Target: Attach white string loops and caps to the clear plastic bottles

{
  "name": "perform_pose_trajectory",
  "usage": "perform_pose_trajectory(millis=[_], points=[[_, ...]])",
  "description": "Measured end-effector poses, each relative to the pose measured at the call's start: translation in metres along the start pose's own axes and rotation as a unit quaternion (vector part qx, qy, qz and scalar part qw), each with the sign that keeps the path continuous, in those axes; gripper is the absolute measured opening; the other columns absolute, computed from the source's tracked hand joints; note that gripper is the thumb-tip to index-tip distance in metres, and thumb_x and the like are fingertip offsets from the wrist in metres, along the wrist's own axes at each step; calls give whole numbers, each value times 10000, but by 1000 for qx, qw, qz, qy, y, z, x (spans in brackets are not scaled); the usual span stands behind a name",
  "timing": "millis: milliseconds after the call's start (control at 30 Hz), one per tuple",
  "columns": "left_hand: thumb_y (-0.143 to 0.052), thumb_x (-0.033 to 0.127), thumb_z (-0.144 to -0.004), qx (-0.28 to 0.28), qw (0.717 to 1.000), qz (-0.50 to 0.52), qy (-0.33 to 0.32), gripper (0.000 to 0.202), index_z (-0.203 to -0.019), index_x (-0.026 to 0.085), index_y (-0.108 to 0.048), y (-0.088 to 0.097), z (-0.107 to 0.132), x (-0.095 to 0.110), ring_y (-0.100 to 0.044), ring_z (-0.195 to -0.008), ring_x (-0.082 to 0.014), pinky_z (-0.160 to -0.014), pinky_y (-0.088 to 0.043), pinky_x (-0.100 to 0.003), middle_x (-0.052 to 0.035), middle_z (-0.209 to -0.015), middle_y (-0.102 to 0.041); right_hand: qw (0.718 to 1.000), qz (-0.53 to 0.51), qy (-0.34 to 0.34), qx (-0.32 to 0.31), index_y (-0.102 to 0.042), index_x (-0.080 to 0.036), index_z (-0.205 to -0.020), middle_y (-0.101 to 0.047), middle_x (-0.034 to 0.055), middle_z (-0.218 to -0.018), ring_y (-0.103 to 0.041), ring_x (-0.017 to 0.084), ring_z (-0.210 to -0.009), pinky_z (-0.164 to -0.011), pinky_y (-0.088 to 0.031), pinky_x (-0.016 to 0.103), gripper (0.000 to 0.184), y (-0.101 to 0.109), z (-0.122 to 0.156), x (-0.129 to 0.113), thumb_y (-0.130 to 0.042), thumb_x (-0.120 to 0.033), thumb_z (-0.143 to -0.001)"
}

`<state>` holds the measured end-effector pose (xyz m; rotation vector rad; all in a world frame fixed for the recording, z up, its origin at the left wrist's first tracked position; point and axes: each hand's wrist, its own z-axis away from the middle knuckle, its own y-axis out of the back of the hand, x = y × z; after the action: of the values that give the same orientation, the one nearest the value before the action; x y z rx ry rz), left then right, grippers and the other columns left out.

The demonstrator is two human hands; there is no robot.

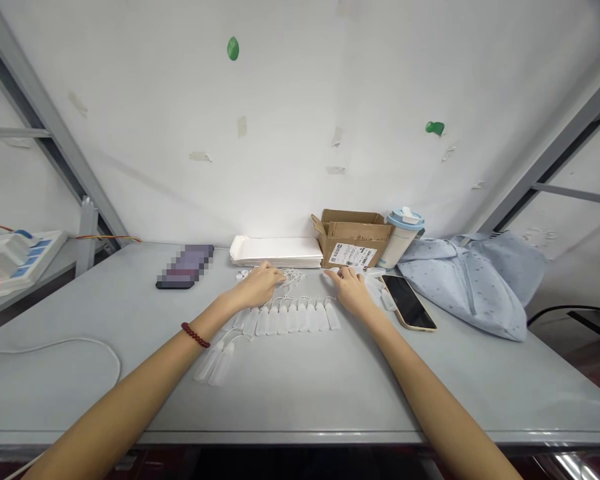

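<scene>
A row of several small clear plastic bottles with attached caps lies across the middle of the grey table. Two more clear bottles lie apart, nearer the front left. My left hand, a dark red bead bracelet on its wrist, rests palm down behind the row with its fingers curled on a tangle of white loose pieces. My right hand lies to the right of that tangle, fingers bent and pressed to the table near a small white piece; what it holds is hidden.
Behind the hands lie a stack of white paper bags, an open cardboard box and a lidded cup. A phone and a blue cloth bag lie right. A dark phone, power strip and white cable lie left.
</scene>
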<state>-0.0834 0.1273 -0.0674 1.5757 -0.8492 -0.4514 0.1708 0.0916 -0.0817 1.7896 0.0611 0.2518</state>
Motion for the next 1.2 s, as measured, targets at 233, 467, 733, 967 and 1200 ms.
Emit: perform_pose_trajectory(millis=[233, 467, 733, 967, 1200], points=[[-351, 63, -794, 65, 997, 5, 50, 423, -1122, 147, -604, 9, 5, 3, -446, -1032, -262, -872, -391, -385, -103, -1106, -608, 999, -11, 2, 30, -535, -186, -1192, -412, 118, -1379, -378, 291, -1160, -835, -354, 396, 568, 1, 0, 1, -373, 58, -705], [-364, 11, -770, 112, 992, -54, 36, 492, -1222, 130, -520, 5, 6, 3, -407, -1011, -261, -861, -401, -400, -90, -1232, -544, 1000, -18, -1, -23, -520, -144, -1181, -558, 112, -1248, -456, 268, -1085, -798, -336, 364, 544, 3, 0, -2, -342, 78, -718], [-399, -5, -735, 129, 986, -104, 14, 518, -1216, 146, -519, 4, 8, 1, -403, -1025, -268, -830, -415, -398, -97, -1227, -516, 999, -30, 16, -38, -552, -148, -1138, -604, 116, -1179, -527, 252, -1053, -808, -309, 333, 472, 2, 0, -3, -371, 54, -752], [-398, 71, -812, 140, 985, -103, 17, 335, -1078, 137, -591, 7, 9, 4, -420, -982, -269, -793, -427, -401, -117, -1114, -546, 997, -69, 29, 8, -589, -144, -1098, -661, 113, -1088, -573, 247, -1005, -807, -324, 327, 398, 0, 0, -2, -380, 20, -802], [-411, 17, -773, 192, 978, -74, 14, 415, -1112, 176, -591, 13, 11, 5, -427, -1010, -266, -839, -426, -425, -101, -1120, -545, 986, -138, 25, 86, -616, -181, -1021, -694, 80, -1010, -623, 218, -926, -810, -384, 325, 257, 3, 2, -4, -425, -100, -869]])
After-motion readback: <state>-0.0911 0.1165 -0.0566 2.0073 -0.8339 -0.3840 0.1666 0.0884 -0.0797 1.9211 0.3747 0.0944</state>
